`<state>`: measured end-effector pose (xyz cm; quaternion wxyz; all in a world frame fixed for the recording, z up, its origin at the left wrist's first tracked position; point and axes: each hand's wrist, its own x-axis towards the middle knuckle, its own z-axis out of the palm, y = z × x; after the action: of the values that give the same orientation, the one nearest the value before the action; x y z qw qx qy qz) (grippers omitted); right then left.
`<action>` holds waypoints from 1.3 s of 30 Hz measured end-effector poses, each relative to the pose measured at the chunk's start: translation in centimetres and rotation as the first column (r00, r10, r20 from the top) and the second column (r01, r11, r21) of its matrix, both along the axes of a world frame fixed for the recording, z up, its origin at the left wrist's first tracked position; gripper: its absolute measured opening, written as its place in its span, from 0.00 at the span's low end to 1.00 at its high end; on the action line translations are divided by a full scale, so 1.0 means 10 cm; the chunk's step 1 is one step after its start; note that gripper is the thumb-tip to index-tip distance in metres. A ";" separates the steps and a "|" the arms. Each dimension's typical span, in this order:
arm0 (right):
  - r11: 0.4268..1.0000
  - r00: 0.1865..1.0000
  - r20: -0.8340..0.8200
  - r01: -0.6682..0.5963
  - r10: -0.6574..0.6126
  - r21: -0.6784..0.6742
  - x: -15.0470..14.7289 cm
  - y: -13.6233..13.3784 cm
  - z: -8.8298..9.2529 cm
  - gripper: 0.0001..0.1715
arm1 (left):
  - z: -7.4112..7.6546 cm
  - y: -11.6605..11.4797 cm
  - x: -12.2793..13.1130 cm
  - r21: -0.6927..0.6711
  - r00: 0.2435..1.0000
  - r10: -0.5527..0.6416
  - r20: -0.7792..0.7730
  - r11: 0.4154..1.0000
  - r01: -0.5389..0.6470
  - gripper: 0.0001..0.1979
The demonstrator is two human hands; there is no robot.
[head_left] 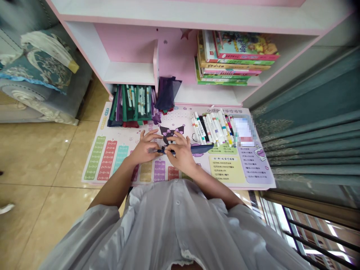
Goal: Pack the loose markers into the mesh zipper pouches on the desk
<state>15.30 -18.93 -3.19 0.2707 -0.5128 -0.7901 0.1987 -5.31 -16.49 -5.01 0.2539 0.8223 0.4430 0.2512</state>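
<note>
Both my hands are over the desk mat, pinching a dark navy pouch (203, 149), which looks like the mesh pouches behind it. My left hand (145, 147) grips its left end between thumb and index finger, the other fingers raised. Close beside it, my right hand (180, 150) pinches the pouch's edge near the middle. The pouch is seen nearly edge-on, its right end sticking out past my right hand. To the right lies a row of white-barrelled markers (212, 127). Green and purple mesh pouches with markers inside (135, 103) lie at the back left.
Dark folded mesh pouches (168, 93) lean by the shelf divider. A stack of books (233, 60) fills the right shelf. A blurred phone-like rectangle (243, 132) lies right of the markers. The printed desk mat (225, 168) spans the desktop; a teal curtain (306, 131) hangs at right.
</note>
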 end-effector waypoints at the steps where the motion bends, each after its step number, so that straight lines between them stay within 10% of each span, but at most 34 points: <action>1: 1.000 1.000 -0.007 0.000 0.000 0.001 0.00 0.00 0.00 0.09 | 0.00 0.00 0.00 -0.001 1.000 -0.003 0.003 1.000 0.003 0.11; 39: 0.998 0.998 -0.026 0.057 -0.058 -0.041 0.16 0.02 0.02 0.10 | 0.01 0.02 -0.06 0.009 1.000 0.007 0.011 1.000 -0.008 0.13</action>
<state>16.87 -18.76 -2.97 0.2769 -0.5379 -0.7671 0.2135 -5.86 -16.32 -4.91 0.2515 0.8204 0.4435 0.2589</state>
